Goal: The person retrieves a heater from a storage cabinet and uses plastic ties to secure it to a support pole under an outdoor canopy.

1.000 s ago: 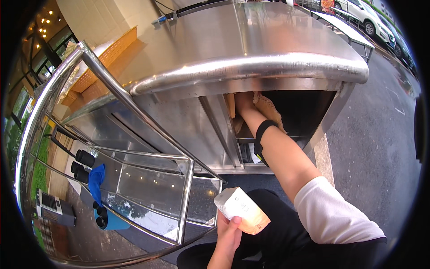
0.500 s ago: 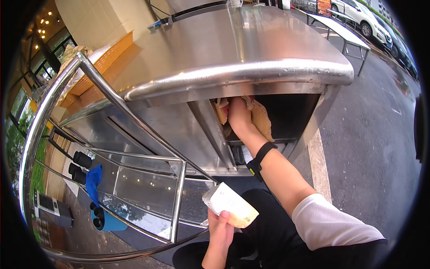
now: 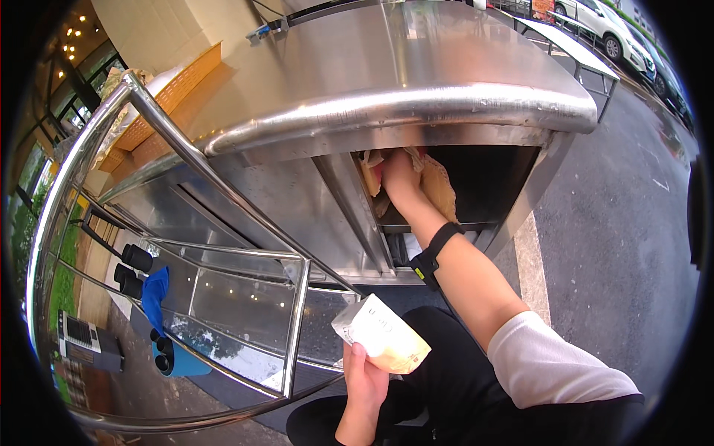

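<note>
A white pack (image 3: 383, 336) with a yellow-orange end, like a soft pack of tissues, is gripped in my left hand (image 3: 364, 383) above my knees. The thumb of that hand presses on its near face. My right hand (image 3: 400, 177) reaches into the dark opening (image 3: 494, 178) of a stainless steel cabinet (image 3: 253, 201); its fingers are hidden, so I cannot see what they hold. Crumpled brown paper (image 3: 439, 192) lies against the right side of that hand. Something reddish and pale, wrinkled paper show to its left. A black band (image 3: 435, 256) circles my right wrist.
The cabinet's steel top (image 3: 416, 63) overhangs the opening with a rounded edge. A curved metal tube frame (image 3: 167, 134) stands close on the left. An orange basket (image 3: 175, 97) rests on the counter at the far left. Farther right are a white folding table (image 3: 565, 48) and parked cars.
The view has shifted slightly, and the pack in my left hand has turned a little and sits slightly higher. My right hand stays inside the opening.
</note>
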A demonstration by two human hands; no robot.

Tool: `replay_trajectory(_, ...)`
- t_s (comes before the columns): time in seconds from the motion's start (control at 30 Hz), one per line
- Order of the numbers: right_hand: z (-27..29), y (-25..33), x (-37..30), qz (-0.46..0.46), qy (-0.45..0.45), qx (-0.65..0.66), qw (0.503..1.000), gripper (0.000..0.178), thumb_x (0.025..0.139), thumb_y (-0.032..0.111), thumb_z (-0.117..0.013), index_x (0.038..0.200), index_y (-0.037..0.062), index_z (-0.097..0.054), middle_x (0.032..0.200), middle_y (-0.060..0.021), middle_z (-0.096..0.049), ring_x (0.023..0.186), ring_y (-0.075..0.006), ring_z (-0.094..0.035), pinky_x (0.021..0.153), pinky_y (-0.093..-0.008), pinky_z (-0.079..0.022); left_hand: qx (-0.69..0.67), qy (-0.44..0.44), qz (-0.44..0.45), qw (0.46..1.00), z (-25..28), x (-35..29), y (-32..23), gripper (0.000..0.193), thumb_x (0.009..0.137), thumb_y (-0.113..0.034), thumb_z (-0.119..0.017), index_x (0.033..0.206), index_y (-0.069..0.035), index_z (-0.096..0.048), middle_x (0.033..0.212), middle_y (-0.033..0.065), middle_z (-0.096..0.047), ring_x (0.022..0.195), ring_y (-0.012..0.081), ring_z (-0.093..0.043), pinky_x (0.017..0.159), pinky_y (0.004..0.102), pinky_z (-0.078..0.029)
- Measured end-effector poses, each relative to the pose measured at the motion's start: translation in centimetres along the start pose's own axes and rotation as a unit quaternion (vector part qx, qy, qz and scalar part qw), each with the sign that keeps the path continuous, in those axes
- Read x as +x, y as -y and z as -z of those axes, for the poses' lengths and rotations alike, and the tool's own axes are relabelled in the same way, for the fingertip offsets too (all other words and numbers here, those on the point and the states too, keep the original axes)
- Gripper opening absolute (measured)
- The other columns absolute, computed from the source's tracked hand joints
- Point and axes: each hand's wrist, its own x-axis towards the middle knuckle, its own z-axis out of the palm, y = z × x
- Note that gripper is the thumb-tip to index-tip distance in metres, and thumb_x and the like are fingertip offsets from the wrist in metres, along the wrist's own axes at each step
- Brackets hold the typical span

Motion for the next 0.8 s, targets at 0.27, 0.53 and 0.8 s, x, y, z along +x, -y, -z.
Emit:
replay_trajectory(0.27,0.3,-1.5,-0.2,0.079,-0.041,0.075,0.993,0.028,0.094,0.022,-0.056,0.11,0.0007,-0.062,0.107,-0.0228,-0.066,0.103,-0.0438,-0.06,0.086,-0.0479,-0.047,-0.021,0.005,-0.003,1.0,-0.1,0.2,0.0,0.062,0.099,-0.046,-0.052,0.143,-0.004,-0.04,0.14,0.0096,-0.052,0.13,0.0262,-0.05,0.109,0.0435,-0.039)
replay_trajectory(0.53,6.9,-1.4,-6.9,0.013,0.036,0.21,0.977,0.039,0.087,0.016,-0.065,0.119,-0.0027,-0.054,0.103,-0.021,-0.069,0.101,-0.0256,-0.068,0.083,-0.0361,-0.052,-0.001,0.026,-0.016,1.0,0.5,0.0,-0.4,0.069,0.094,-0.047,-0.061,0.142,-0.002,-0.04,0.14,0.0099,-0.052,0.129,0.0266,-0.05,0.109,0.0449,-0.04)
replay_trajectory(0.8,16.6,-0.6,-20.0,-0.128,0.249,0.37,0.886,0.047,0.083,0.018,-0.065,0.123,-0.0002,-0.048,0.093,-0.022,-0.068,0.085,-0.036,-0.071,0.074,-0.0417,-0.055,-0.015,0.104,-0.019,0.994,-0.4,0.9,-1.7,0.093,0.08,-0.061,-0.07,0.148,-0.008,-0.035,0.146,0.01,-0.046,0.133,0.0287,-0.047,0.109,0.0482,-0.04)
